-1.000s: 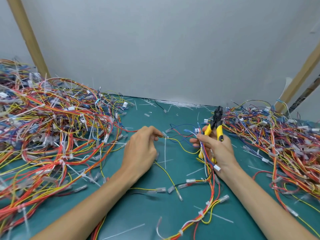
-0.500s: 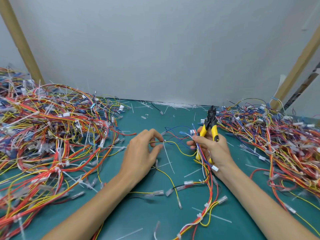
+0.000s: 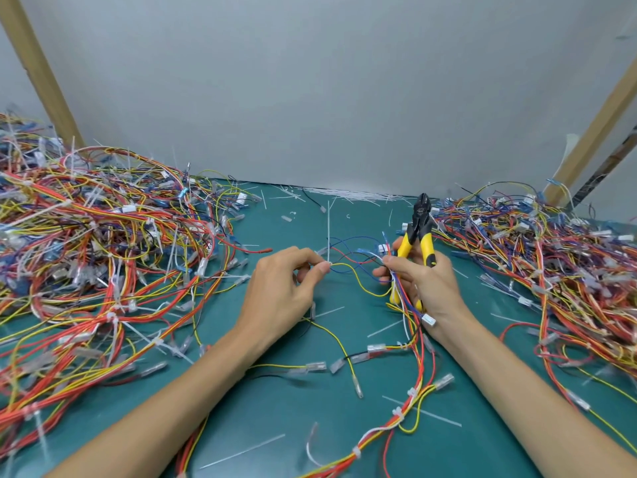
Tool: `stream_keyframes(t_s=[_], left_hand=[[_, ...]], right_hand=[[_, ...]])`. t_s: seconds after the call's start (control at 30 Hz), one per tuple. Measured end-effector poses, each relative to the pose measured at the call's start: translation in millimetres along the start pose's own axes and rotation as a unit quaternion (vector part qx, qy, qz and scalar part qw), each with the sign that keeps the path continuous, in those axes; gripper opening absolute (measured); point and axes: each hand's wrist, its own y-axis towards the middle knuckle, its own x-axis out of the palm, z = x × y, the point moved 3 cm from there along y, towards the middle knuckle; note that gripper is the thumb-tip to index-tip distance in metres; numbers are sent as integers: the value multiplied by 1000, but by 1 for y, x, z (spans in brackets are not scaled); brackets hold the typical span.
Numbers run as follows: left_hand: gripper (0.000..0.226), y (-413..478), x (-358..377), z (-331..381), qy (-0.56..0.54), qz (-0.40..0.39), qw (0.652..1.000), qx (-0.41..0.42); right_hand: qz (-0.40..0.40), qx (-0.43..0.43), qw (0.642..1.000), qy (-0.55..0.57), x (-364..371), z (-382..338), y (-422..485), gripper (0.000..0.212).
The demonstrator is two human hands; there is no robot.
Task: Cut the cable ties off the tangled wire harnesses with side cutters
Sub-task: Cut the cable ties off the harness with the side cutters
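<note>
Here we see the left hand (image 3: 282, 288) over the teal counter (image 3: 275, 426). Its thumb and forefinger are closed in a narrow grip on the head of a white cable tie (image 3: 328, 236), where a yellow and a blue wire meet. The tie's long tail stands straight up from the pinch.

The right hand (image 3: 427, 284) has a full grip. Its palm and rear fingers wrap the yellow handles of the side cutters (image 3: 420, 229), while thumb and forefinger pinch a bunch of red, blue and white wires from the loose harness (image 3: 408, 319). That harness spans the gap between the two hands and trails down across the counter toward us. The cutters' black head points up and away, to the right of the tie and not touching it.

We count two heaps of tangled wiring: the left heap (image 3: 103, 253), large and mostly red and yellow, and the right heap (image 3: 551, 263) just beyond the cutters. Cut tie tails (image 3: 351, 194) lie along the back edge under the grey wall (image 3: 310, 81), and more are scattered near our forearms.
</note>
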Motion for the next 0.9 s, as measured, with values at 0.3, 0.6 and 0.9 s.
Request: stream_keyframes(t_s=[0.3, 0.6, 0.9], left_hand=[[25, 2, -2, -3, -106, -23, 990, -86], [34, 2, -3, -11, -104, 3, 990, -93], [39, 6, 4, -20, -193, 0, 975, -112]], right_hand=[[-5, -12, 998, -56, 5, -3, -4, 12], [15, 3, 999, -51, 4, -2, -3, 8], [33, 30, 997, -67, 4, 3, 3, 12]])
